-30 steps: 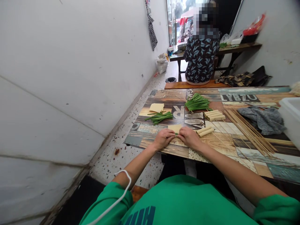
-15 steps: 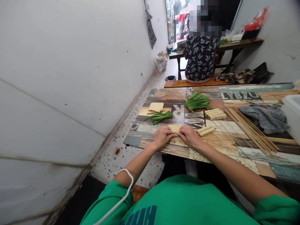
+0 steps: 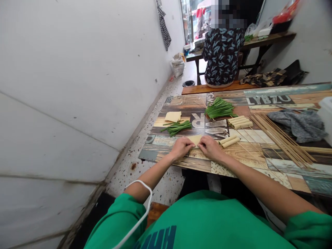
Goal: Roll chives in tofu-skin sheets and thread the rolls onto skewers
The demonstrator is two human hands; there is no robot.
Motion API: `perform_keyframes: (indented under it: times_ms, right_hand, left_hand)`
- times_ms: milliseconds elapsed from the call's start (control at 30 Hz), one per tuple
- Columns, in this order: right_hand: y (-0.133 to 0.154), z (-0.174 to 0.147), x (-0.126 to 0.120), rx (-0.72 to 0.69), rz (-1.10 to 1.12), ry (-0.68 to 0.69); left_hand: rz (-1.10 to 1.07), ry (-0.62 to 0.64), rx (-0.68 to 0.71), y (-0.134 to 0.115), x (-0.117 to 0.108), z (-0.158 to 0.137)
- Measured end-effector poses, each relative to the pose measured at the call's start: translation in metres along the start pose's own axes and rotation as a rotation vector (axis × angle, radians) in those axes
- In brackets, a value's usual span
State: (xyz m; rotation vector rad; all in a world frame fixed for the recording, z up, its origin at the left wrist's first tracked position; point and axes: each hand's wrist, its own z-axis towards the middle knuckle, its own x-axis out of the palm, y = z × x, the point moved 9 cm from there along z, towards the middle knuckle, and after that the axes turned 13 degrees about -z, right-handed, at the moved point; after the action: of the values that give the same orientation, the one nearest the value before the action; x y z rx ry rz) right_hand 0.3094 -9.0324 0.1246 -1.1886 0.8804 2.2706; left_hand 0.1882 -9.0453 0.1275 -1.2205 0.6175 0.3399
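View lower now: sheet [image 3: 195, 139], table [image 3: 163, 143], wall [image 3: 77, 86]

The left hand [image 3: 180, 148] and right hand [image 3: 211, 149] hid the near corners of the pale yellow sheet [image 3: 195, 139]; anything inside could not be told. The right edge cut off a white tub [image 3: 327, 114]. Pixelation masked the seated co-worker's head [image 3: 225, 14].

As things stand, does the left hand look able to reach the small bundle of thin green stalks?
Probably yes: the small bundle of thin green stalks lies just beyond the left hand, with no object between them, though that hand seems busy with the flat, pale yellow sheet.
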Motion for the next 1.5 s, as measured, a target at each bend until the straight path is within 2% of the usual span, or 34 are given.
perform_keyframes:
  times_ms: [100,267,333,500,633,667,767,900,1067,1200,1367,1500]
  right_hand:
    - [0.008,-0.002,-0.008,-0.034,-0.079,-0.043]
    - [0.050,-0.015,-0.016,-0.333,-0.391,-0.048]
    - [0.056,-0.017,-0.015,-0.375,-0.428,-0.040]
    - [0.054,-0.017,-0.007,-0.383,-0.469,-0.047]
    - [0.051,-0.015,-0.001,-0.389,-0.495,-0.029]
    - [0.050,-0.015,-0.001,-0.385,-0.494,-0.023]
    - [0.049,-0.014,0.000,-0.373,-0.470,-0.004]
    - [0.048,-0.015,0.000,-0.360,-0.456,-0.007]
    - [0.045,-0.015,0.001,-0.351,-0.490,-0.035]
    - [0.042,-0.015,0.005,-0.350,-0.508,-0.029]
    - [0.038,-0.015,0.005,-0.326,-0.412,0.013]
    - [0.030,-0.007,0.003,-0.261,-0.325,0.058]
  left_hand:
    - [-0.006,0.016,-0.018,0.002,0.002,0.002]
    - [-0.035,0.068,-0.047,0.006,0.006,0.010]
    - [-0.048,0.089,-0.050,0.006,0.006,0.011]
    - [0.024,0.147,-0.016,0.000,0.008,0.004]
    - [0.269,-0.028,0.081,-0.017,-0.011,0.000]
    - [0.301,-0.038,0.117,-0.022,-0.012,0.001]
    - [0.309,0.117,0.171,-0.025,0.000,0.011]
    - [0.344,0.301,0.080,-0.012,0.014,0.022]
    - [0.374,0.329,-0.017,-0.007,0.015,0.025]
    - [0.392,0.371,-0.024,-0.013,0.016,0.020]
    - [0.363,0.338,-0.054,-0.013,0.014,0.008]
    - [0.343,0.232,-0.053,-0.013,0.011,0.000]
